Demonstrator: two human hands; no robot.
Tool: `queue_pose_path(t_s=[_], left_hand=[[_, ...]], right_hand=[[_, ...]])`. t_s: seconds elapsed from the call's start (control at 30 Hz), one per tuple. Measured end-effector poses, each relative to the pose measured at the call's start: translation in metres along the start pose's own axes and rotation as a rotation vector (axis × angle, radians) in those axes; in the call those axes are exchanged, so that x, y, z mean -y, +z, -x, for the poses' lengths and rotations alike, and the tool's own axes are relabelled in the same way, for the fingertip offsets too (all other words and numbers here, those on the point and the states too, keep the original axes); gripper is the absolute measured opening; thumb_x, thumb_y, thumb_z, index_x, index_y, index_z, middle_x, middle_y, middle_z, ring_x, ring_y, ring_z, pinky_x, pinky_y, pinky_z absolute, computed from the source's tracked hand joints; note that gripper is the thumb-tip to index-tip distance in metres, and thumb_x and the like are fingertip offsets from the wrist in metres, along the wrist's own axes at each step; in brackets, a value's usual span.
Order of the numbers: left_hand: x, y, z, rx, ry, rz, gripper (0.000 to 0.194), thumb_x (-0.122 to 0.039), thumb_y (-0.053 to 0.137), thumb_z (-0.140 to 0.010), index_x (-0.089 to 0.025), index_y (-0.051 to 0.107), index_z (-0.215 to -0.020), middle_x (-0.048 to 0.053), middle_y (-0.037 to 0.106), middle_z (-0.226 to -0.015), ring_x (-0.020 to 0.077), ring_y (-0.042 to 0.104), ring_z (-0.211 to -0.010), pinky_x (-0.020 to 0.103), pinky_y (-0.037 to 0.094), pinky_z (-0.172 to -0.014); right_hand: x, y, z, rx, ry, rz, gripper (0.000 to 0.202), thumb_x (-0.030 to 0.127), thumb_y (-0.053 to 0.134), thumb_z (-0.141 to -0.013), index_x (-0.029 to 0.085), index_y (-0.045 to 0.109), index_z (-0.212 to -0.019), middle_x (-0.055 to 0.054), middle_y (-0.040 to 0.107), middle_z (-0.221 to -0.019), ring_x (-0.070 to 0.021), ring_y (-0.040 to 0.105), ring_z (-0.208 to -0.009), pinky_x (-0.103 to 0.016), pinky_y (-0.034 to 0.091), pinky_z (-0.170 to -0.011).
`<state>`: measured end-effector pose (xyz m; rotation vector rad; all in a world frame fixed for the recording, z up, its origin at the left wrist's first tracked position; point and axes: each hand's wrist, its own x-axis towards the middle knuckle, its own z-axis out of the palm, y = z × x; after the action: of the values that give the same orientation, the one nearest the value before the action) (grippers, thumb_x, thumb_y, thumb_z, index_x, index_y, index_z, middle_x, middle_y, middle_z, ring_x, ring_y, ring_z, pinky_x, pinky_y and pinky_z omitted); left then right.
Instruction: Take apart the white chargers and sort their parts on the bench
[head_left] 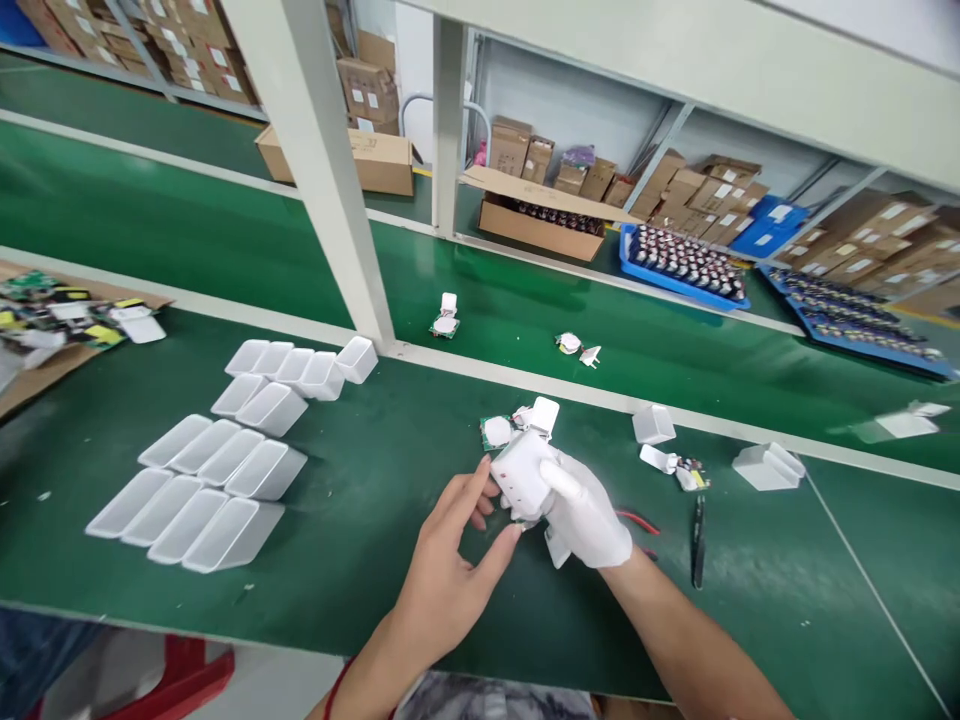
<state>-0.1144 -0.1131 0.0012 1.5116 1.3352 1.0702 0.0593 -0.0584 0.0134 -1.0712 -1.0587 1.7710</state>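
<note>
An assembly workshop: circuit boards [488, 438], green bench [390, 460], shelved cartons [512, 147], blue trays [675, 286] of apparently electronic parts [686, 258]

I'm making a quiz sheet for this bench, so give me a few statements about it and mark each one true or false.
1. The right hand wears a white glove. True.
2. The left hand wears a glove too. False: the left hand is bare.
3. The right hand holds a white case. True.
4. The tweezers are in the left hand. False: the tweezers lie on the bench, beyond the right hand.
5. All the plastic shells stand right of the hands. False: most of the plastic shells are in rows on the left.
6. Dark items show inside the open box at the back. True.
</note>
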Motion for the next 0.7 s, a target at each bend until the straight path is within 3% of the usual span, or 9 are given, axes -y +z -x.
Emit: queue_pose_path(t_s=[0.13, 0.2, 0.27, 0.37, 0.5, 0.6, 0.7], left_hand=[[0.019, -0.012, -0.001, 0.107, -0.137, -0.056, 0.049, -0.043, 0.059, -0.090, -0.033, 0.054, -0.138, 0.008, 0.063, -0.108, 0.0174, 0.061, -0.082, 0.026, 0.056, -0.064], [0.029, -0.017, -0.003, 0.141, -0.169, -0.086, 0.045, -0.046, 0.059, -0.089, -0.032, 0.059, -0.133, 0.008, 0.065, -0.108, 0.0183, 0.063, -0.084, 0.026, 0.057, -0.066], [0.036, -0.020, -0.006, 0.165, -0.193, -0.117, 0.043, -0.047, 0.059, -0.089, -0.032, 0.062, -0.129, 0.008, 0.066, -0.108, 0.0195, 0.064, -0.084, 0.025, 0.058, -0.062], [0.040, -0.020, -0.012, 0.180, -0.199, -0.159, 0.041, -0.046, 0.059, -0.089, -0.032, 0.065, -0.126, 0.008, 0.068, -0.108, 0.0206, 0.066, -0.081, 0.024, 0.056, -0.052], [0.041, -0.019, -0.032, 0.173, -0.142, -0.267, 0.038, -0.043, 0.056, -0.090, -0.030, 0.065, -0.126, 0.010, 0.066, -0.117, 0.0212, 0.069, -0.082, 0.026, 0.058, -0.054], [0.043, -0.021, -0.066, 0.123, -0.030, -0.407, 0.038, -0.038, 0.055, -0.091, -0.026, 0.064, -0.126, 0.010, 0.065, -0.121, 0.0245, 0.069, -0.099, 0.034, 0.061, -0.078], [0.046, -0.022, -0.122, 0.063, 0.057, -0.614, 0.044, -0.036, 0.056, -0.090, -0.020, 0.058, -0.131, 0.012, 0.062, -0.126, 0.0264, 0.061, -0.119, 0.039, 0.051, -0.103]], right_hand=[[0.047, -0.057, -0.016, -0.153, -0.215, 0.658, 0.050, 0.048, 0.064, -0.086, 0.019, 0.060, -0.126, -0.007, 0.069, -0.115, -0.0265, 0.064, -0.102, -0.039, 0.050, -0.091], [0.075, -0.101, -0.035, -0.389, -0.280, 1.025, 0.050, 0.047, 0.058, -0.090, 0.018, 0.058, -0.131, -0.007, 0.069, -0.118, -0.0280, 0.063, -0.109, -0.039, 0.048, -0.096], [0.099, -0.150, -0.058, -0.677, -0.108, 1.368, 0.047, 0.043, 0.055, -0.093, 0.020, 0.058, -0.133, -0.006, 0.070, -0.118, -0.0246, 0.064, -0.112, -0.032, 0.047, -0.095], [0.120, -0.213, -0.091, -0.812, 0.100, 1.468, 0.038, 0.032, 0.058, -0.092, 0.010, 0.063, -0.123, -0.015, 0.070, -0.113, -0.0273, 0.067, -0.105, -0.035, 0.050, -0.089], [0.124, -0.262, -0.110, -0.803, 0.300, 1.532, 0.029, 0.037, 0.060, -0.095, 0.016, 0.063, -0.114, -0.008, 0.066, -0.112, -0.0200, 0.065, -0.100, -0.038, 0.054, -0.087], [0.128, -0.281, -0.109, -0.757, 0.413, 1.576, 0.022, 0.038, 0.059, -0.095, 0.018, 0.068, -0.100, -0.010, 0.068, -0.106, -0.0204, 0.066, -0.095, -0.033, 0.053, -0.081], [0.144, -0.287, -0.104, -0.807, 0.534, 1.623, 0.040, 0.045, 0.057, -0.091, 0.010, 0.072, -0.078, -0.025, 0.069, -0.082, -0.0342, 0.069, -0.081, -0.041, 0.049, -0.066]])
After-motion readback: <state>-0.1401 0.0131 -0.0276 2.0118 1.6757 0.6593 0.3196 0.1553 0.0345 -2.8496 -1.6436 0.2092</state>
